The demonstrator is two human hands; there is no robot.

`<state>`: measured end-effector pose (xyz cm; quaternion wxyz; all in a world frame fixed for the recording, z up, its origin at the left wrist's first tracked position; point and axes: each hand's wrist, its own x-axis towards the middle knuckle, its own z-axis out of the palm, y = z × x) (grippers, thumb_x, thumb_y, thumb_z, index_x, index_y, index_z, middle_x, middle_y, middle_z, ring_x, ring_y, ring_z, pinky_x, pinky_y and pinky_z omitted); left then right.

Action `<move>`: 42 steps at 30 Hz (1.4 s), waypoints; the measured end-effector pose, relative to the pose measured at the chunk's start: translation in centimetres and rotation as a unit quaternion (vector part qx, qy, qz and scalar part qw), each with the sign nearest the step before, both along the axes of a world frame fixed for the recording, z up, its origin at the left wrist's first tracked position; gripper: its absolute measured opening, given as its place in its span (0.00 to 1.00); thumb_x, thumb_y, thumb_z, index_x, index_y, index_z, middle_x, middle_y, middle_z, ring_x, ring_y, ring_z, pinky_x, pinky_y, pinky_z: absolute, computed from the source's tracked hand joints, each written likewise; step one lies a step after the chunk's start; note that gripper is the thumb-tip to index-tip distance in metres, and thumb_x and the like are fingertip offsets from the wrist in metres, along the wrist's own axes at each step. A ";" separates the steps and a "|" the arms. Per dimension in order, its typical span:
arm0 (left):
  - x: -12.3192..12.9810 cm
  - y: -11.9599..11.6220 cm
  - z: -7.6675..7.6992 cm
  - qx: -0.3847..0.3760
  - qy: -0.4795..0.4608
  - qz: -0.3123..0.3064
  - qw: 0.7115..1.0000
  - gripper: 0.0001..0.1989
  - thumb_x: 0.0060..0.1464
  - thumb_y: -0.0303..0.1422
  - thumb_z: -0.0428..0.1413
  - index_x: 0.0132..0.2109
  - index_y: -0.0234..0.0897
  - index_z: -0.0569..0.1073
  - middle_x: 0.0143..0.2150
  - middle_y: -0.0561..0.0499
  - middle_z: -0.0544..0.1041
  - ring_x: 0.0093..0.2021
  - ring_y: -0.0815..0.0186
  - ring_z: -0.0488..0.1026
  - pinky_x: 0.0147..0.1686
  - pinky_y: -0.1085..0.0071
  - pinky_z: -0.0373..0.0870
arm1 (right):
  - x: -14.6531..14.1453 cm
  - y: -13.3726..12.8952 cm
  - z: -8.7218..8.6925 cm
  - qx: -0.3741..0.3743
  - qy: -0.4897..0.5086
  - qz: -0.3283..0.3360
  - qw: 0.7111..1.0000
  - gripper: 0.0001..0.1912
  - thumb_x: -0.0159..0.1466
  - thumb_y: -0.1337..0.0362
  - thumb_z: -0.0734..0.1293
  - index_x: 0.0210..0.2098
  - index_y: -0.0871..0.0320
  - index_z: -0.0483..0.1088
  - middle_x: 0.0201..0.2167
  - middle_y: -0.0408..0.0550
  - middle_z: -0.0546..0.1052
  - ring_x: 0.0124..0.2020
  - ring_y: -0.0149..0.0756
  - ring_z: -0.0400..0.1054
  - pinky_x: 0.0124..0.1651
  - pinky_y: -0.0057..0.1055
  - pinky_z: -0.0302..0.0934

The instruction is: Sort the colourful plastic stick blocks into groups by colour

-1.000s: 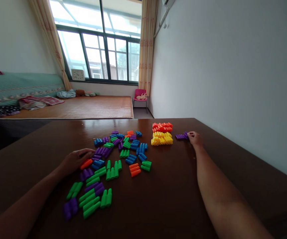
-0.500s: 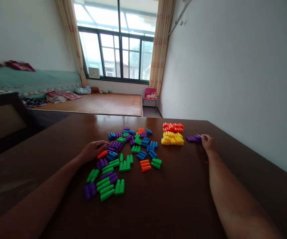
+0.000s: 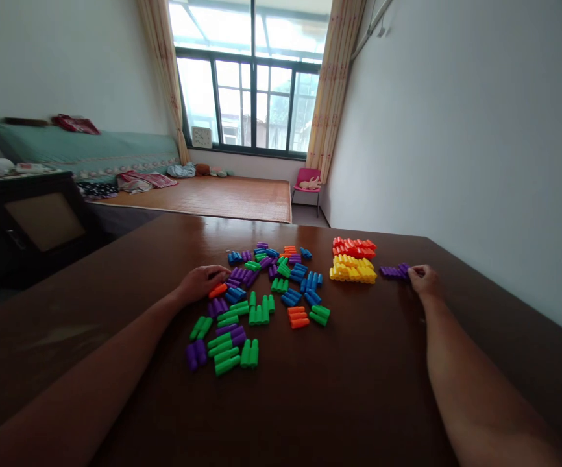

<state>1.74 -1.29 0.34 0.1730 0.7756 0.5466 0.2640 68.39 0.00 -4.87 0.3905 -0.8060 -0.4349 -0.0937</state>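
Note:
The plastic pieces look like short rows of joined peg-shaped blocks. My left hand (image 3: pixel 206 282) rests on the table at the left edge of the pile, fingers loosely stretched toward a purple block row (image 3: pixel 243 277); whether they touch it is hard to make out. An orange block (image 3: pixel 217 290) lies just under that hand. On the right, my right hand (image 3: pixel 424 280) pinches the right end of a purple block row (image 3: pixel 394 271), which lies low at the table surface. Left of it are stacked yellow blocks (image 3: pixel 353 270), with red-orange blocks (image 3: pixel 354 248) behind them.
Green blocks (image 3: pixel 226 355), blue blocks (image 3: pixel 311 281) and orange blocks (image 3: pixel 298 318) lie scattered over the middle and left of the brown table (image 3: pixel 339 389). Beyond it stand a bed (image 3: pixel 222 198), a pink chair (image 3: pixel 309 175) and a dark cabinet (image 3: pixel 32 220). A white wall (image 3: pixel 456 130) runs along the right.
The whole view has shifted, so everything appears farther right and slightly higher. Both hands keep nearly the same places beside the blocks; the right still grips the purple row.

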 end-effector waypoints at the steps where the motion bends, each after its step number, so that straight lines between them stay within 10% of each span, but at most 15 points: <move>1: 0.0 0.0 0.0 0.000 0.003 0.004 1.000 0.25 0.53 0.51 0.50 0.44 0.40 0.81 0.40 0.50 0.82 0.41 0.60 0.77 0.38 0.73 0.70 | 0.0 0.0 0.0 -0.002 0.004 -0.006 1.000 0.13 0.55 0.55 0.65 0.33 0.56 0.73 0.34 0.54 0.78 0.32 0.42 0.70 0.37 0.39 0.63; 11: -0.1 0.2 -0.6 0.014 0.015 0.009 1.000 0.23 0.55 0.49 0.49 0.45 0.41 0.80 0.41 0.50 0.82 0.41 0.60 0.77 0.40 0.72 0.70 | 0.6 -0.3 -0.3 0.021 0.046 0.024 0.998 0.16 0.56 0.56 0.63 0.38 0.58 0.74 0.35 0.55 0.78 0.36 0.46 0.72 0.43 0.44 0.65; 16: 0.1 0.2 -0.5 0.016 0.013 0.011 1.000 0.23 0.55 0.48 0.49 0.45 0.40 0.81 0.40 0.49 0.82 0.40 0.60 0.77 0.37 0.72 0.69 | -1.6 -0.9 2.8 0.044 -0.005 -0.023 0.999 0.18 0.59 0.57 0.62 0.43 0.59 0.75 0.36 0.61 0.78 0.38 0.50 0.71 0.42 0.45 0.63; 22: 0.3 0.1 -0.4 0.015 0.004 0.006 1.000 0.21 0.55 0.46 0.50 0.44 0.41 0.81 0.38 0.50 0.82 0.37 0.61 0.77 0.36 0.72 0.68 | -15.7 -2.0 10.4 0.102 -0.065 0.218 0.969 0.24 0.66 0.52 0.55 0.50 0.59 0.72 0.42 0.57 0.77 0.38 0.43 0.71 0.41 0.40 0.66; 27: 0.2 0.0 -0.5 0.018 -0.006 0.000 1.000 0.20 0.55 0.45 0.50 0.43 0.40 0.81 0.37 0.50 0.82 0.38 0.62 0.77 0.35 0.73 0.68 | -30.3 -3.4 10.3 -0.030 -0.225 0.523 0.822 0.18 0.67 0.57 0.58 0.53 0.51 0.71 0.53 0.51 0.75 0.55 0.44 0.65 0.55 0.44 0.61; 31: 0.3 -0.2 -0.3 0.021 0.004 -0.004 1.000 0.20 0.56 0.44 0.49 0.44 0.40 0.81 0.39 0.51 0.83 0.40 0.62 0.77 0.37 0.74 0.68 | -33.9 -2.2 8.8 -0.144 -0.296 0.527 0.784 0.17 0.69 0.56 0.57 0.51 0.50 0.72 0.54 0.49 0.74 0.58 0.43 0.61 0.55 0.44 0.59; 36: 0.6 -0.7 0.3 0.020 0.018 -0.001 1.000 0.20 0.56 0.43 0.49 0.45 0.40 0.81 0.41 0.49 0.83 0.40 0.61 0.77 0.37 0.72 0.68 | -34.5 -0.1 8.7 -0.158 -0.283 0.421 0.847 0.18 0.68 0.51 0.58 0.41 0.51 0.75 0.47 0.49 0.77 0.52 0.43 0.63 0.50 0.38 0.58; 42: 0.5 -0.7 0.2 0.020 0.009 0.002 1.000 0.19 0.56 0.43 0.50 0.44 0.41 0.81 0.41 0.50 0.83 0.41 0.61 0.77 0.38 0.73 0.68 | -37.6 0.3 7.7 -0.185 -0.253 0.404 0.859 0.15 0.63 0.50 0.65 0.37 0.53 0.75 0.44 0.48 0.77 0.53 0.44 0.62 0.49 0.37 0.57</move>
